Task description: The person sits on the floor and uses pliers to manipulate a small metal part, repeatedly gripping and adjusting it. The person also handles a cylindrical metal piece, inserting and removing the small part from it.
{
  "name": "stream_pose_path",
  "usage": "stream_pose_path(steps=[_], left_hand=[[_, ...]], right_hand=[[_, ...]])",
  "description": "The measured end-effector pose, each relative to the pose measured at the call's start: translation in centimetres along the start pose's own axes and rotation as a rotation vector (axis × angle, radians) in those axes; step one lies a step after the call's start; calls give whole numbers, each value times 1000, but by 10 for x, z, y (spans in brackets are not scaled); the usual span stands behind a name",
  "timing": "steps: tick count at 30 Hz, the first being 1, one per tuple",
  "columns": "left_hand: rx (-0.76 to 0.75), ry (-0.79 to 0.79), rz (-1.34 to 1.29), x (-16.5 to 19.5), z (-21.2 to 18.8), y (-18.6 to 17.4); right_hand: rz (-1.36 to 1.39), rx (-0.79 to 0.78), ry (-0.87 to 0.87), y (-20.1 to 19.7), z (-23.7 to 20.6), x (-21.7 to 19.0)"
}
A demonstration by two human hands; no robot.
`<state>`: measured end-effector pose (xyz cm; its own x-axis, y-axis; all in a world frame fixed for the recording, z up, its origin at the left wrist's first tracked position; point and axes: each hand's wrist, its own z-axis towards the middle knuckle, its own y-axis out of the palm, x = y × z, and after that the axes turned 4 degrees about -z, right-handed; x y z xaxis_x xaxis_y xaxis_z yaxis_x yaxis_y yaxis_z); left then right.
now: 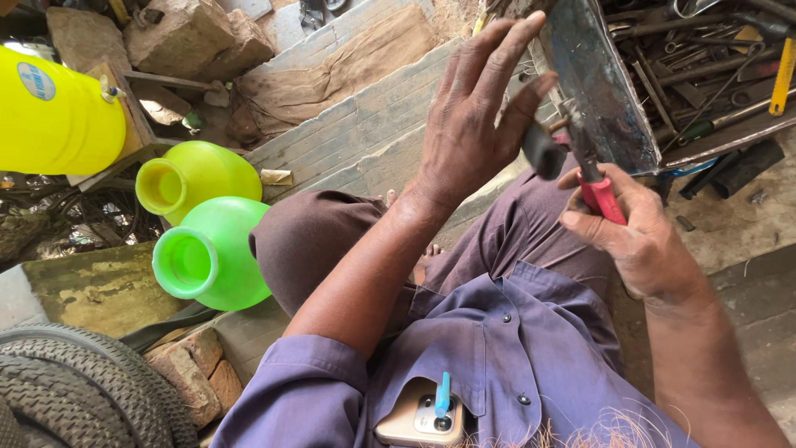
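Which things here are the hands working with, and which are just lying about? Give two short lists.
In hand:
- left hand on a small black part
- right hand gripping red-handled pliers
- toolbox lid right beside both hands

Lying about:
- green pots
- yellow drum
- tyres
- bricks
- tools in the box

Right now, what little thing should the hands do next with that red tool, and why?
Probably squeeze the red-handled pliers a bit tighter. The right hand holds their handles, and their nose sits against the small black part that the left hand pinches beside the metal sheet. The jaws' exact bite is hidden, so a firmer grip seems sensible first.
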<state>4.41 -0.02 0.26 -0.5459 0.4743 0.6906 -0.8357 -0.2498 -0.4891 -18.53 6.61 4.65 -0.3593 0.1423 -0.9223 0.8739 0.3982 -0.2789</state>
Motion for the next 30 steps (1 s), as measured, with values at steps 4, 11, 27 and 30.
stream_pose_path(steps=[4,11,27,30], left_hand=[[-122,120,160,0,-3,9],[-274,74,-459,9,-1,-1],[41,-552,-389,-28,-2,13],[91,-504,-447,-25,-5,11]], right_hand=[[241,56,157,-1,3,3],[328,77,157,-2,3,9],[-31,179,235,-5,-2,50],[-537,333,161,-11,-9,82]])
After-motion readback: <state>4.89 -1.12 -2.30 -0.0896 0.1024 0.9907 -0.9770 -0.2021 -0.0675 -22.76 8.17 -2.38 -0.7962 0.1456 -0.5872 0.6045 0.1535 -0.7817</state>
